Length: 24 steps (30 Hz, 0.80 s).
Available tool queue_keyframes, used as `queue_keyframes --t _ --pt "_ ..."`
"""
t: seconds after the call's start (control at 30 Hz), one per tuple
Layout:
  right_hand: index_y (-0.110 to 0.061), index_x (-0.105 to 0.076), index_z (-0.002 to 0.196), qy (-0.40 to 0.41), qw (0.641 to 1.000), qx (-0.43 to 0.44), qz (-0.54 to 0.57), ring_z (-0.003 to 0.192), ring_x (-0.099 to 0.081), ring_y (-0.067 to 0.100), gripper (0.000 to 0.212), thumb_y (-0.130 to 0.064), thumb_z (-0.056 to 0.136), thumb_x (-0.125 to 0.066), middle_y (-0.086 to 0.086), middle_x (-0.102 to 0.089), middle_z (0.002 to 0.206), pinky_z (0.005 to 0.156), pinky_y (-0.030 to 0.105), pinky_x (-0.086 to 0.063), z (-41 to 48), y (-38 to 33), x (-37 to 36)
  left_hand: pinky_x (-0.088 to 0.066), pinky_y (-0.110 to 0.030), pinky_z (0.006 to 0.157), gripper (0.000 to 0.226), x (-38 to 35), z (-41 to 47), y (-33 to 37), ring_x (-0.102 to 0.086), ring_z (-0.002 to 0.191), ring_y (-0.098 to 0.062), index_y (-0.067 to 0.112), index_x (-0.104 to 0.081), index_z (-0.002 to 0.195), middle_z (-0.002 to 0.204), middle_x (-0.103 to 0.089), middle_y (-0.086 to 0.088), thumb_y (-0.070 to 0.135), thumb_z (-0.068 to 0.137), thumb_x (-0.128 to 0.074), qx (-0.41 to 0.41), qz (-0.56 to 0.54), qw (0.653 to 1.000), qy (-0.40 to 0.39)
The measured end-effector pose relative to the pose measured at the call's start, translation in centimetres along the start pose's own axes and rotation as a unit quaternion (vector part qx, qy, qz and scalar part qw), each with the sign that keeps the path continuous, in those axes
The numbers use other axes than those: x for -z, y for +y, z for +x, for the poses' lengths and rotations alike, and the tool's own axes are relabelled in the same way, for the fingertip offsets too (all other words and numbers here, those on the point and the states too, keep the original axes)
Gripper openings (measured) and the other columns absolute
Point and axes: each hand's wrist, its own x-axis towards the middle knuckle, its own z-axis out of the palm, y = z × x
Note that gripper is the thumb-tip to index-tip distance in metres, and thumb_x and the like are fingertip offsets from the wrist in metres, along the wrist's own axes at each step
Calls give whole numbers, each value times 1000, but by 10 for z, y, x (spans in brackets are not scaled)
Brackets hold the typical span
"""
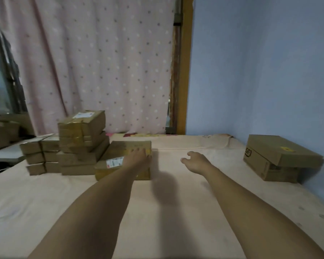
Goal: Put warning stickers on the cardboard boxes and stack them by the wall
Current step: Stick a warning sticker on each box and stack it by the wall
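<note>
The box (120, 148) I am working on sits on the bed (166, 212), leaning close against the big pile of boxes (79, 143) on my left. It has a white label (114, 162) on top. My left hand (137, 156) lies flat on the top of this box, near its right edge, with the fingers laid out. A bit of yellow shows by my fingertips, but I cannot tell if it is a sticker or just tape. My right hand (194, 160) hangs in the air beside the box. Its fingers are loose and it holds nothing.

Far to the right, two boxes (266, 165) are stacked by the blue wall (260, 71). The top one has a yellow sticker (288, 148).

I think this box is the next one to go there. To do it well, I should rub any sticker down flat first. Then I should take the box with both hands, one on each side, so it does not tip. I should pull it away gently, because the tall pile next to it could fall. Behind it all hangs a pink curtain (101, 62) with dots.
</note>
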Motion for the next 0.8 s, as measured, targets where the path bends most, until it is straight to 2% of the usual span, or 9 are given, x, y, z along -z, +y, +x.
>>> queue_keyframes --t 0.07,0.2,0.27,0.37,0.47,0.63,0.8 --pt "-15 -34 157 -11 1000 14 -16 144 -40 31 67 -51 102 -46 7 -36 162 115 43 -38 4 -25 -19 -43 -48 106 48 8 -7 -38 -45 132 -30 16 -50 137 142 -51 -9 48 103 -37 22 17 1000 9" --pt "-16 -38 155 -29 998 43 -42 141 -44 31 60 -47 104 -47 6 -42 159 111 42 -41 1 -74 -58 -43 -46 101 49 20 -16 -104 -45 128 -30 14 -52 135 138 -53 -11 48 103 -37 87 26 996 22" --pt "-28 -40 152 -33 996 68 -43 130 -54 29 55 -47 102 -50 4 -51 151 104 42 -47 -3 -93 -77 -43 -46 100 48 21 -18 -132 -45 127 -30 14 -50 134 137 -52 -11 48 103 -38 112 8 993 24" --pt "-45 -29 153 -44 994 90 -54 116 -59 26 63 -51 95 -52 1 -56 143 96 46 -54 3 -105 -102 -43 -46 100 47 16 -20 -166 -45 129 -32 14 -49 133 137 -52 -12 47 101 -41 140 -20 990 20" --pt "-40 -32 155 -51 992 77 -84 123 -56 29 61 -46 98 -53 3 -53 145 101 46 -50 5 -115 -115 -41 -46 104 49 8 -22 -188 -43 132 -33 13 -48 136 142 -50 -14 46 101 -38 149 -23 989 14" --pt "-32 -36 153 -38 992 64 -101 131 -49 28 58 -47 100 -52 3 -46 150 106 46 -47 20 -121 -136 -40 -45 102 53 -6 -20 -201 -44 131 -32 9 -45 139 144 -48 -15 47 105 -31 156 -51 986 6" --pt "-24 -33 154 -43 992 44 -108 138 -41 31 62 -52 101 -46 7 -41 155 111 46 -42 35 -116 -150 -48 -44 99 43 -17 -6 -200 -52 115 -27 11 -52 129 129 -55 -13 41 104 -35 143 -130 981 -17"
